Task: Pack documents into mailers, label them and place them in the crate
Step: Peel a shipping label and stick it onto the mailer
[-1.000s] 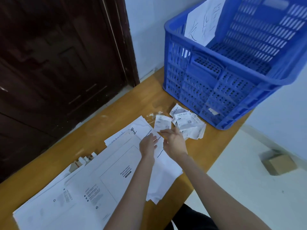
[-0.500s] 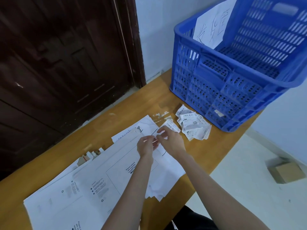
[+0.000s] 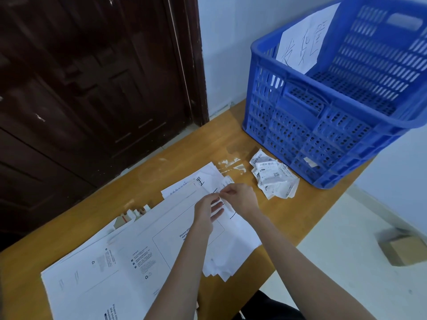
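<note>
Label: small white printed shipping label was up off the table, pinched between both hands just above the top mailer. 1 second before it was lying flat by the pile, so it got picked up and brought over.
Right hand: right hand had thumb and fingertips nipped on the label's edge, looked like it was working at the backing, though I couldn't actually see a backing come away.
Left hand: left hand pinched the lower part of the same label, the other fingers loosely spread; it had stayed over the mailer and just closed in on the label.
Mailers: flat white cardboard mailers lay stacked on the wooden table, printed side up, none labelled that I could see.
Documents: loose white paper sheets with black marker strokes sat under the hands, poking out past the mailer.
Label pile: heap of crumpled white barcode labels sat just beside the crate.
Crate: big blue perforated plastic crate at the table's far end held only 1 handwritten sheet, no mailers.
Meaning: my guess is we were at the labelling step, early on, with the peel and stick next.
</note>
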The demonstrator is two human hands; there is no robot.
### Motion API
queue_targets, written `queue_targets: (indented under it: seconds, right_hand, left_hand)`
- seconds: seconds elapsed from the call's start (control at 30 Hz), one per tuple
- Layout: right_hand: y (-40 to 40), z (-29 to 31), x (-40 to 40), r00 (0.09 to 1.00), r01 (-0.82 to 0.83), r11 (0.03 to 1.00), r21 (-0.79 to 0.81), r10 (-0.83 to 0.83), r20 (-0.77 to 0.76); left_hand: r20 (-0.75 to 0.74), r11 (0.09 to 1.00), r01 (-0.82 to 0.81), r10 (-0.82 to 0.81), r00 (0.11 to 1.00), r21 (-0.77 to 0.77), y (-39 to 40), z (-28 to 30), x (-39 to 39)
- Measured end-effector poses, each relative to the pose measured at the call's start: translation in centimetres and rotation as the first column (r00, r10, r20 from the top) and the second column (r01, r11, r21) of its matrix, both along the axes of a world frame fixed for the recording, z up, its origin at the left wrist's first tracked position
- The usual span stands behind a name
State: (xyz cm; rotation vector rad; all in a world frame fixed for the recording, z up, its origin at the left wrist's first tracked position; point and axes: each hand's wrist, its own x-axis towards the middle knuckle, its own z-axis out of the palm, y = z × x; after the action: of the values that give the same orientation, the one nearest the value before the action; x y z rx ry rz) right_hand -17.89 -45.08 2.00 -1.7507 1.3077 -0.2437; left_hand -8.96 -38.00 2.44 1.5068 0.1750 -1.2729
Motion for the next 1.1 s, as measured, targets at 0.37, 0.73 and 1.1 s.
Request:
queue_targets:
  seconds: [0.37,0.73,1.1]
  right_hand:
    - [-0.1,0.2,0.4,0.997,0.043,0.995,0.086,-0.049,0.064]
    - [0.2,0.8,0.7,0.988,0.065,0.99,0.129,-0.082,0.131]
    - [0.5,1.8,1.0,0.958,-0.003,0.92,0.392,-0.11,0.266]
  left_hand:
    - [0.106,0.99,0.122,-0.115,0.988,-0.066,0.2,0.3,0.5]
    - [0.272,0.976,0.205,-0.217,0.938,0.071,-0.2,0.9,-0.2]
    - [0.331,0.965,0.259,-0.255,0.908,0.035,0.0,1.4,-0.2]
